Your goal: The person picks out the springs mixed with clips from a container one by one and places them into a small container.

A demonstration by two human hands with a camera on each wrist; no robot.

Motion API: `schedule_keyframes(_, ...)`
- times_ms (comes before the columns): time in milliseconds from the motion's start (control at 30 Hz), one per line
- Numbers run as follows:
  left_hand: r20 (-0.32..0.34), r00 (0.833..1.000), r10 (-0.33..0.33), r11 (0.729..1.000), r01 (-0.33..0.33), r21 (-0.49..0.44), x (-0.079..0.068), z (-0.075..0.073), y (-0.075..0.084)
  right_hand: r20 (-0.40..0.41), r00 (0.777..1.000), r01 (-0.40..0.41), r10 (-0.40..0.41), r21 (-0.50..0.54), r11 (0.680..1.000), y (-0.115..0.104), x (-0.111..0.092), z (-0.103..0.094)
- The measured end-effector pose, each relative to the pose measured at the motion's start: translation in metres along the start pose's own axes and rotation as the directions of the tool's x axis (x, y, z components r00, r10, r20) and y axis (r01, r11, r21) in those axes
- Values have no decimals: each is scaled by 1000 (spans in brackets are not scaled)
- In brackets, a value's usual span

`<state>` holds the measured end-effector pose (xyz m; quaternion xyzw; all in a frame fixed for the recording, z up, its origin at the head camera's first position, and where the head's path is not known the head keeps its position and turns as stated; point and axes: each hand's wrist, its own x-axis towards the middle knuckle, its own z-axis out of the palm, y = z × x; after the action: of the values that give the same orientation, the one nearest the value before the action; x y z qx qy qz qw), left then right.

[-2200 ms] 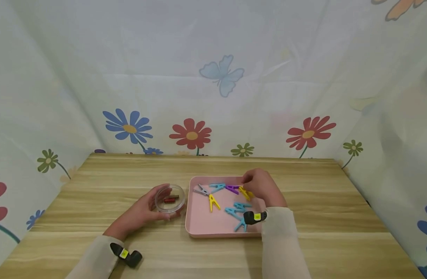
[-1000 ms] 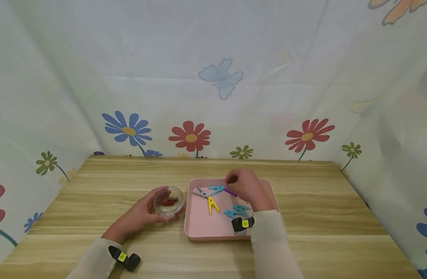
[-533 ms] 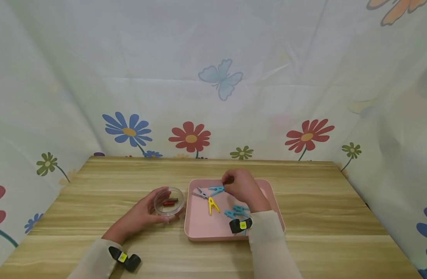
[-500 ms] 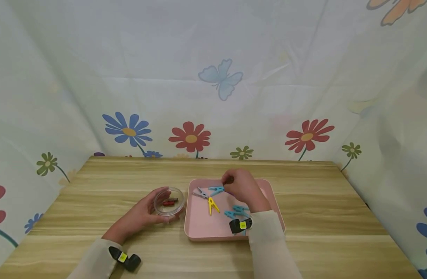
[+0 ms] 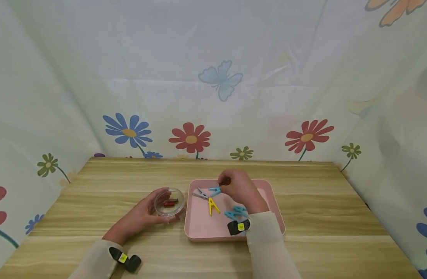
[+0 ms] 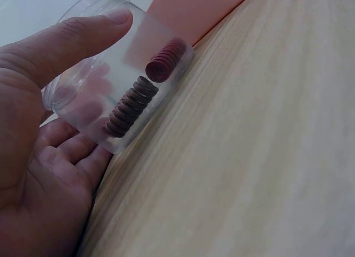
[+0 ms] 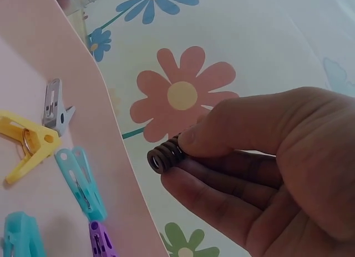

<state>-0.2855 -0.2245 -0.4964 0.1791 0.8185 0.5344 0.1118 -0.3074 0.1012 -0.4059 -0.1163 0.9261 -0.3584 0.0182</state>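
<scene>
My left hand grips a clear plastic jar just left of the pink tray, thumb on one side and fingers beneath. Inside the jar lie a red coil spring and a dark brown coil spring. Over the tray's far side, my right hand pinches another dark brown coil spring between thumb and fingers. In the head view that spring is barely visible at the fingertips. A purple clothespin shows in the right wrist view but is hidden under the hand in the head view.
The pink tray holds a grey clothespin, a yellow one and several light blue ones. Part of the tray lies behind the right forearm. A flowered cloth rises behind the wooden table.
My right hand has moved left across the tray from its right side, now covering the purple clothespin. The left hand and jar stay in nearly the same place.
</scene>
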Motion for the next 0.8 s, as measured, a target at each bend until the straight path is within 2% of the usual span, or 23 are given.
schedule_keyframes(400,-2,1000,7,1000,-7,-5,1,0,0,17,998,59,-59,20,998,-5,-2,3)
schedule_keyframes(800,0,1000,7,1000,-7,-6,-1,1,1,29,987,157,-159,42,987,-8,-2,6)
